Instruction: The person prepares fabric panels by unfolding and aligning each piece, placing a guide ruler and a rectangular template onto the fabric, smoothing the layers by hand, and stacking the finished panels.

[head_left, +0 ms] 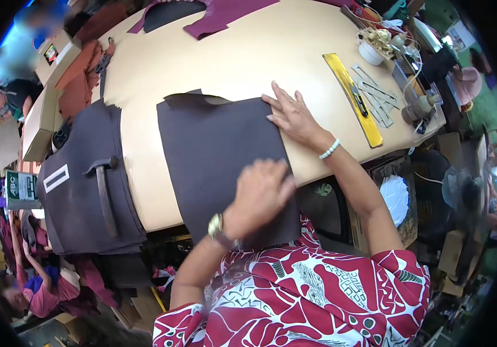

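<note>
A dark brown sheet [219, 144] lies on the pale table [144, 156] and reaches over its near edge. Its far edge curls up a little. My right hand [297, 115], with a beaded bracelet at the wrist, rests flat with fingers spread, its fingertips at the sheet's far right corner. Over the sheet's near right part is my left hand [263, 191], wearing a watch; motion blurs its fingers, so its grip is unclear. A stack of dark pieces [80, 202] lies to the left, bearing a hammer [105, 196] and a white rectangular frame [57, 178].
Right of my hands lie a yellow ruler [341, 75], a cutter [359, 103] and metal templates [375, 95]. A white bowl [371, 53] stands behind them. Maroon pieces [231, 14] lie at the far edge. Boxes [41, 124] and other people flank the table.
</note>
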A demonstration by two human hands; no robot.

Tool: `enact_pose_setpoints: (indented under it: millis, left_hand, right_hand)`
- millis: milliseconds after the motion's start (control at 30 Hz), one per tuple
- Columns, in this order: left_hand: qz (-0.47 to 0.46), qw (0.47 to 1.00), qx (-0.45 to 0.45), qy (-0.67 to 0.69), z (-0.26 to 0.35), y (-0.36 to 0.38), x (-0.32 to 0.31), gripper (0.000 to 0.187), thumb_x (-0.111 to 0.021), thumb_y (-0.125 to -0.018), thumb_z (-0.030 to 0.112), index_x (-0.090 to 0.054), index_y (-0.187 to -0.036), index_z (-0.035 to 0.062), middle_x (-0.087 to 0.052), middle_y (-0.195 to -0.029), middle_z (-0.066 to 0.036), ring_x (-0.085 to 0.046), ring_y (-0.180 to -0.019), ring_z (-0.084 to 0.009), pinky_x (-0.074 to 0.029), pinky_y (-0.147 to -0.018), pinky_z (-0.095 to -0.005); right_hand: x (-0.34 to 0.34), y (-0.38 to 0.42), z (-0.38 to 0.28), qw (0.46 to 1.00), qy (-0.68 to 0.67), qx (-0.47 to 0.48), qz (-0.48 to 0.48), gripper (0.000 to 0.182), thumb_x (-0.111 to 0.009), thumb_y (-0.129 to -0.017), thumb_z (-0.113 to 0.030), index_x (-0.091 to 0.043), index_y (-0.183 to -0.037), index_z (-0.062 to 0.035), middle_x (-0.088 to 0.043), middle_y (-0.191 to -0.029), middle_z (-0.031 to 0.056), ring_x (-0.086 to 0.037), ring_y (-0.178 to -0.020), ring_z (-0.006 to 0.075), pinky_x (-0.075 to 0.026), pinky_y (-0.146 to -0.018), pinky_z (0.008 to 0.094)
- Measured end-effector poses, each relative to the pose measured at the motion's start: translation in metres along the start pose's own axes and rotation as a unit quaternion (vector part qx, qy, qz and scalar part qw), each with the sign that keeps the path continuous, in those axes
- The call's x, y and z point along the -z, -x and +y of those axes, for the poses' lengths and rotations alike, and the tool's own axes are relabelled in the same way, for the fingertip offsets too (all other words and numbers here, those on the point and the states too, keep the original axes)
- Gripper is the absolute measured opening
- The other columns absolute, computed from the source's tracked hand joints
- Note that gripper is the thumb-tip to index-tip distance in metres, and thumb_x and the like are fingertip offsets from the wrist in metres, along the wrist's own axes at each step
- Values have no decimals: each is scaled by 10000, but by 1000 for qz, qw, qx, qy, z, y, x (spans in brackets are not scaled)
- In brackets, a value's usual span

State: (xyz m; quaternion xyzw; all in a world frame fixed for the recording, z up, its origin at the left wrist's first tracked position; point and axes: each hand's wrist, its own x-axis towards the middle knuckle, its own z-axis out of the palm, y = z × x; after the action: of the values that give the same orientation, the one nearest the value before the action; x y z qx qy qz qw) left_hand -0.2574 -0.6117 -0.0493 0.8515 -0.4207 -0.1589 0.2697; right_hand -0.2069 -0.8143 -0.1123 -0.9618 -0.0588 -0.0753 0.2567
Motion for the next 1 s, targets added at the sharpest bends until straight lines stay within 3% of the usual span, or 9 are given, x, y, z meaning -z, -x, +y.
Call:
enact_pose_setpoints:
  millis: [67, 133, 300, 367, 533, 767, 867, 900, 1000]
  left_hand:
    - [188, 979, -47, -64, -26, -44, -1, 232, -589, -845, 201, -603, -972, 6, -601, -1036, -164, -557, -941, -334, -451, -788, -419]
    - [246, 959, -56, -126, -57, -89, -6, 215, -612, -823, 165, -618, -976, 15, -602, -1014, -151, -559, -946, -325, -452, -793, -424]
    - [172, 976, 29, -134, -72, -123, 12, 295, -689, -766, 165, -625, -1021, 31, -628, -1000, -135, -583, -951, -298, -459, -817, -403]
    - [137, 984, 72, -90, -76, -131, 18, 350, -760, -698, 176, -638, -991, 30, -655, -901, -117, -621, -905, -277, -476, -797, -381]
    - [24, 991, 133, 4, -79, -146, 42, 317, -792, -653, 152, -653, -901, 13, -661, -796, -104, -640, -779, -216, -499, -691, -321]
    - [77, 988, 94, 92, -86, -144, 36, 289, -783, -664, 134, -675, -900, 6, -667, -782, -97, -629, -762, -172, -492, -714, -292]
    - [85, 977, 88, 175, -88, -140, 36, 265, -747, -722, 132, -683, -945, 5, -679, -817, -77, -622, -789, -144, -488, -737, -275]
    - [75, 970, 87, 213, -92, -134, 39, 256, -732, -746, 130, -684, -964, 5, -683, -829, -70, -620, -799, -134, -486, -744, -268]
    - [48, 953, 77, 288, -99, -129, 37, 193, -679, -809, 120, -693, -965, 8, -687, -876, -46, -602, -802, -96, -476, -756, -241]
  right_hand:
    - [-4, -3, 2, 999, 28, -12, 10, 767, -532, -895, -282, -76, -1461, -38, -459, -1388, 25, -270, -1357, 339, -105, -1072, 620]
    - [-7, -4, 8, 999, 43, -17, 2, 859, -583, -845, -327, -61, -1462, -36, -410, -1423, 58, -251, -1360, 365, -99, -1068, 625]
    - [23, 4, 33, 952, 154, -102, 242, 780, -649, -780, -355, -304, -1400, -31, -509, -1276, 175, -380, -1264, 353, -198, -1051, 581]
    - [52, 16, 59, 900, 217, -157, 344, 431, -644, -780, -288, -567, -1123, -39, -569, -1054, 109, -500, -1036, 294, -346, -914, 488]
    - [83, 44, 93, 834, 316, -364, 268, 264, -651, -796, -265, -659, -956, -55, -582, -1043, 106, -535, -1022, 296, -391, -878, 464]
    - [79, 44, 106, 842, 245, -371, 307, 152, -631, -810, -220, -673, -911, -114, -644, -934, 74, -604, -901, 290, -432, -830, 436]
    - [80, 39, 91, 873, 73, -282, 391, 117, -601, -842, -189, -672, -910, -127, -668, -875, 74, -624, -758, 315, -482, -688, 403]
    - [72, 36, 86, 892, 32, -224, 390, 155, -579, -882, -191, -672, -966, -101, -668, -784, 49, -607, -609, 226, -470, -545, 304]
    - [54, 21, 44, 884, -339, -190, 258, 225, -576, -904, -218, -668, -1040, -66, -624, -750, -5, -541, -601, 81, -428, -533, 213]
